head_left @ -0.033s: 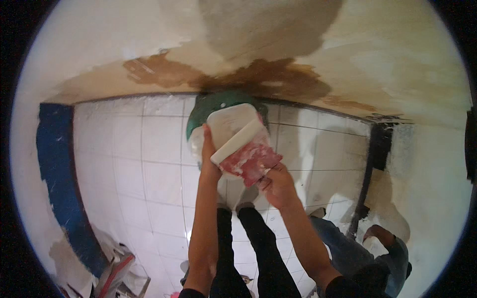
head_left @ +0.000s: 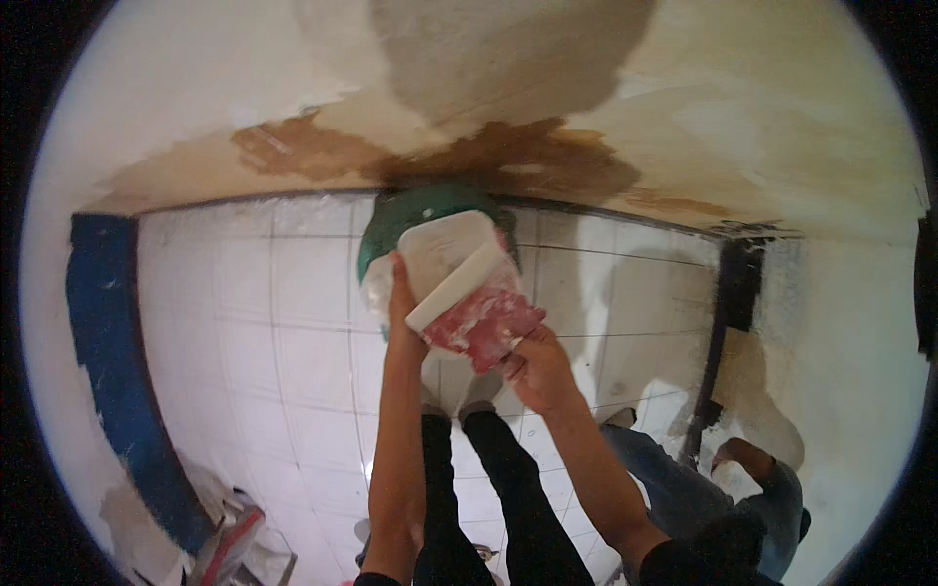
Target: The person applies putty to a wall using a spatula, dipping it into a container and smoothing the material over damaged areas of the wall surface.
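Note:
My left hand (head_left: 404,305) is closed on the left side of a white, rounded plastic tray (head_left: 442,244), its thumb lying along the edge. Over the tray slants a wide putty spreader (head_left: 481,322), with a cream strip along one long side and a red, ragged-looking part smeared with white paste. My right hand (head_left: 539,371) pinches the red part at its lower right corner. The cream strip reaches to near my left hand's fingers. Below the tray is a round green tub (head_left: 383,220), mostly covered by it, with whitish stuff at its left side.
A wall (head_left: 547,156) with brown and damp grey patches rises ahead. White tiles (head_left: 313,303) cover the floor. To the left runs a blue band (head_left: 109,322), with crumpled bags (head_left: 234,532) below it. Another person (head_left: 684,498) crouches at lower right, close to my right arm.
The whole view has shifted slightly, so things sit a little lower and further left. Both hands keep the same hold on the tray and spreader.

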Action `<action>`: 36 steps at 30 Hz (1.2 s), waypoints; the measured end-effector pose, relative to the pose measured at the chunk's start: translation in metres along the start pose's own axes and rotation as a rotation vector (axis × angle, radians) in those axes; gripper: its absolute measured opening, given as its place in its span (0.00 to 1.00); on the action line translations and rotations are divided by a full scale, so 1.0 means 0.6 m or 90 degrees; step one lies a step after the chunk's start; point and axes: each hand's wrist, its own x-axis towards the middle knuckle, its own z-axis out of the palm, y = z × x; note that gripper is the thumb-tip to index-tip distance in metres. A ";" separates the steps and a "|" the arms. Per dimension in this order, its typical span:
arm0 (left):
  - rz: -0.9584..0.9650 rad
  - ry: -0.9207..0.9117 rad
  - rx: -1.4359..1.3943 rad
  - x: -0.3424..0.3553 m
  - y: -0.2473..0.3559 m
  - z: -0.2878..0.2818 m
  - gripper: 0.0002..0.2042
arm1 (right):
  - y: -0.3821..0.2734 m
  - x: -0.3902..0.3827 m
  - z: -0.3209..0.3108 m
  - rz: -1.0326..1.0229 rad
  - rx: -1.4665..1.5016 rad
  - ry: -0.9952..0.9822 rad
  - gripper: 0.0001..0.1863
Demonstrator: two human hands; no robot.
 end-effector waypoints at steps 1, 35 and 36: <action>-0.009 -0.031 -0.048 0.005 -0.006 0.004 0.40 | 0.003 -0.002 0.003 0.009 0.024 0.025 0.15; -0.091 -0.059 0.265 0.146 0.129 0.044 0.38 | -0.076 0.139 0.112 -0.373 0.259 0.247 0.13; -0.093 -0.060 0.262 0.142 0.133 0.043 0.38 | -0.092 0.151 0.094 -0.387 0.239 0.212 0.13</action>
